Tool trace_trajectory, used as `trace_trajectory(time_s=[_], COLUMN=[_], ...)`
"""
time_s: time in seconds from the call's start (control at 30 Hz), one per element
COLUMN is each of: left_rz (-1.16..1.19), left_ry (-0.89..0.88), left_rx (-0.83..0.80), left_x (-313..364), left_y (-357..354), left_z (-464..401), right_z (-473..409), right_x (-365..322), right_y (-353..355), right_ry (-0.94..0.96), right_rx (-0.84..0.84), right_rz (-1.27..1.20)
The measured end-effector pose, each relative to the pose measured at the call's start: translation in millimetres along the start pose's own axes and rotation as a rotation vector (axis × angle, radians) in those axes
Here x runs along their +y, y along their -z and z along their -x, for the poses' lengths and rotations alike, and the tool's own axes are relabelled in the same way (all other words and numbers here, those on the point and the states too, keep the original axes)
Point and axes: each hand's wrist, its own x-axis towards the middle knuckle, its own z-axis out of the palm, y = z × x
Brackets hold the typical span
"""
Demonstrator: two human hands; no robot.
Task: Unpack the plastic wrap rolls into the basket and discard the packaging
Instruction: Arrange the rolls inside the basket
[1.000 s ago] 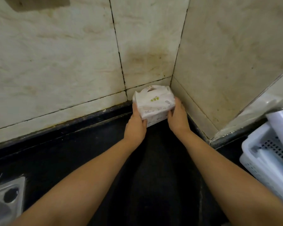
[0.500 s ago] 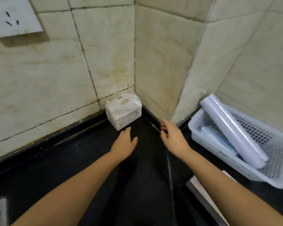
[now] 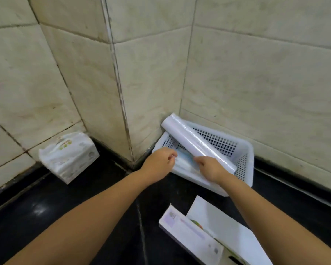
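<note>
Far left of both hands, a tissue pack (image 3: pixel 69 156) sits on the dark counter (image 3: pixel 46 217) against the wall, well apart from the work. The left hand (image 3: pixel 158 165) is at the near-left rim of the basket (image 3: pixel 245 163), fingers curled in a loose fist; whether it pinches anything cannot be told, though it seems to touch the end of a packaged roll (image 3: pixel 185 163) lying low in the basket. Just right of it, the right hand (image 3: pixel 211 169) is curled over the same package, beside the near end of the bare roll (image 3: pixel 197 143); its fingertips are hidden, so the hold cannot be told for sure. The bare roll leans aslant, far end propped on the basket's back corner, near end down by the right hand. Below the right forearm lies an opened box (image 3: pixel 191 231) with its flap spread.

The step looks like taking up the packaged roll. Best to grip both ends firmly, lift it from under the leaning roll without knocking that one out, then strip the wrapper over the counter.
</note>
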Motion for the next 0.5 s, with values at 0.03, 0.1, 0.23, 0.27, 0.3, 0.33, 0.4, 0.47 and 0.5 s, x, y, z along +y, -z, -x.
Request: trace_trajectory(time_s=[0.03,0.1,0.23,0.27,0.3,0.33,0.4,0.47,0.5], left_rz=[-0.008,-0.032,-0.155,-0.216,-0.287,-0.352,-0.428,-0.443,-0.439], left_ry=[0.015,0.062,0.169,0.186,0.197,0.202,0.206,0.22,0.222], left_rx=[-0.011,-0.04,-0.237,-0.325,-0.401,-0.449,-0.489,-0.52,-0.542], left_x=[-1.3,-4.0,-11.0,-11.5,-11.4,-10.9,-9.7,-10.1,-10.7], left_y=[-3.1,-8.5,-20.1,-23.2,-26.4,-29.6,-36.5,-41.3,-42.1], left_z=[-12.5,-33.8,-65.1,-71.5,-77.2,-81.9,-89.5,-94.2,-95.1], right_z=[-9.8,-24.1,-40.6,-42.6,-45.1,-47.0,-50.4,-52.3,-53.0], right_x=[3.3,6.0,12.5,14.4,16.6,18.1,21.7,26.1,28.1], right_y=[-2.0,-7.6,-19.6,-21.7,-23.7,-25.2,-27.8,-29.9,-30.4], right_ry=[-0.004,0.004,0.042,0.061,0.081,0.093,0.094,0.084,0.087], right_rx=[-0.052,-0.131,-0.186,-0.173,-0.144,-0.108,-0.081,-0.126,-0.132], right_rz=[0.042,0.132,0.265,0.293,0.321,0.353,0.403,0.449,0.481])
